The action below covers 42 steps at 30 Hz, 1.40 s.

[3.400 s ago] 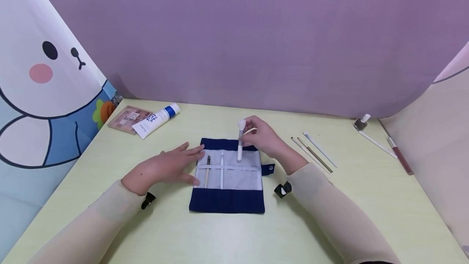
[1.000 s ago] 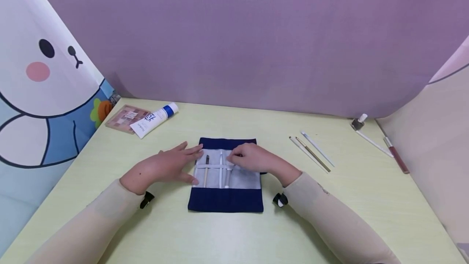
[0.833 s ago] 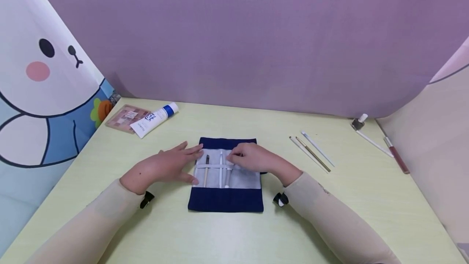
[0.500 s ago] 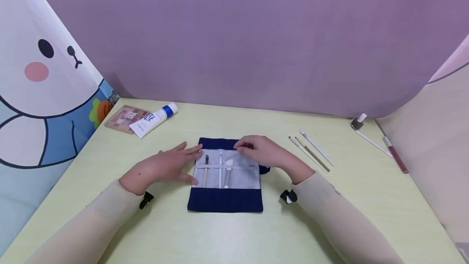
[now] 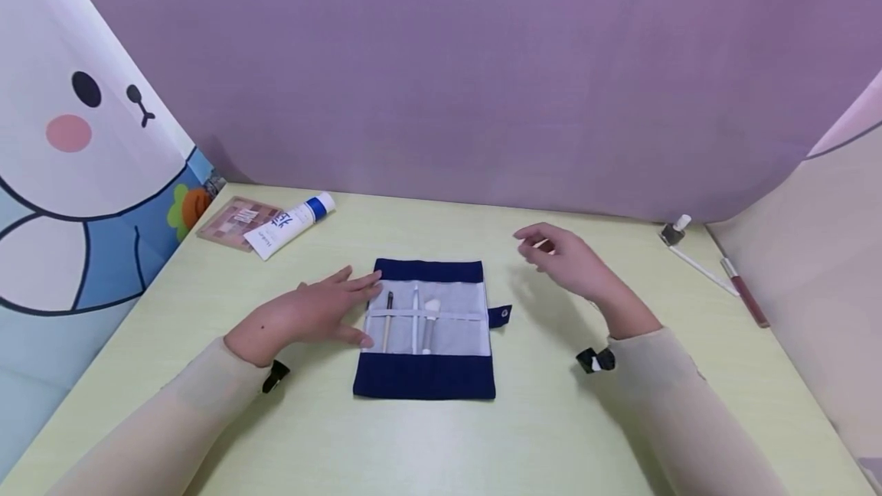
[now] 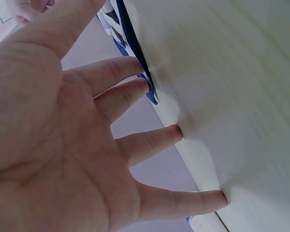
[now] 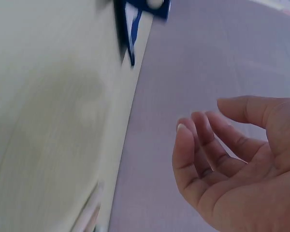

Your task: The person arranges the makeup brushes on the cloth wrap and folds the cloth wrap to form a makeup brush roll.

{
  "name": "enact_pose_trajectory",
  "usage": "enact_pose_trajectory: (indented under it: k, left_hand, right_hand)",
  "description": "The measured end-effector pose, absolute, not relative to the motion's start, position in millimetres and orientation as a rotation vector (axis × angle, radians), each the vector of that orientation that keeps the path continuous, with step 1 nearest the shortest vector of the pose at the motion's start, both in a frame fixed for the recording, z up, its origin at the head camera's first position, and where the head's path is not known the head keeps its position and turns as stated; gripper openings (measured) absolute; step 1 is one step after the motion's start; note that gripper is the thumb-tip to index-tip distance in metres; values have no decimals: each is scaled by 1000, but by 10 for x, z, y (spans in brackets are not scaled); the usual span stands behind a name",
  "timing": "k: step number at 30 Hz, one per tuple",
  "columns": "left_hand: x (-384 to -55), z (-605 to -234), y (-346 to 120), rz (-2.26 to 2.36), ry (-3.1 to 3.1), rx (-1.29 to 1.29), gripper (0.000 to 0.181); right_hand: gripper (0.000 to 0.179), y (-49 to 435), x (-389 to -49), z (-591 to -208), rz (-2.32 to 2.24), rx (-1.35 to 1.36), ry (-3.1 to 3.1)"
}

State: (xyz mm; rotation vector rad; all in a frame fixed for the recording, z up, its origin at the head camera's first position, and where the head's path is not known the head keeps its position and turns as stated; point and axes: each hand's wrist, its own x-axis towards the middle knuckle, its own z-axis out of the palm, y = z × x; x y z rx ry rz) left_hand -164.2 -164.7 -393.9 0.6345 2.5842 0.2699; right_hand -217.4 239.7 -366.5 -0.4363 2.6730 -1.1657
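Observation:
A navy brush roll with a grey lining lies unfolded on the table. Under its elastic band sit a dark-tipped brush, a slim white stick and a white fluffy makeup brush, side by side. My left hand spreads its fingers at the roll's left edge; in the left wrist view its fingertips press on the edge and tabletop. To the right of the roll, my right hand is raised over the table, fingers loosely bent around nothing. The loose brushes are hidden beneath it in the head view, while blurred brush ends show in the right wrist view.
A white tube overlaps a pinkish palette at the back left. At the far right are a small dark bottle with a white cap, a white stick and a dark red tube. A purple backdrop closes the rear.
The white fluffy brush, earlier held in my right hand, was slid under the band and let go. My right hand then moved right, away from the roll. My left hand stays in place.

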Motion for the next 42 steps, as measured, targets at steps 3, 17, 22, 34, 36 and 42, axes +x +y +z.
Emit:
enact_pose_trajectory:
  k: [3, 17, 22, 34, 36, 42]
  left_hand:
    - [-1636, -3930, -1644, 267, 2585, 634, 96]
    - [-1643, -3944, -1641, 254, 2591, 634, 97]
    - [-1643, -3943, -1644, 260, 2590, 627, 96]
    - [-1628, -3924, -1638, 258, 2582, 631, 96]
    - [-1630, -3927, -1639, 252, 2584, 634, 96]
    - [-1642, -3927, -1643, 246, 2587, 642, 96]
  right_hand:
    - [41, 2570, -2174, -3657, -1146, -368, 2733]
    - [45, 3051, -2150, -3884, -992, -324, 2730]
    - [43, 3088, -2152, -3919, -985, -328, 2710]
    - [38, 3109, -2120, -3988, -973, -334, 2706]
    - [37, 3102, -2122, -3999, -951, -337, 2720]
    - [38, 3052, -2139, -4010, -872, -357, 2757]
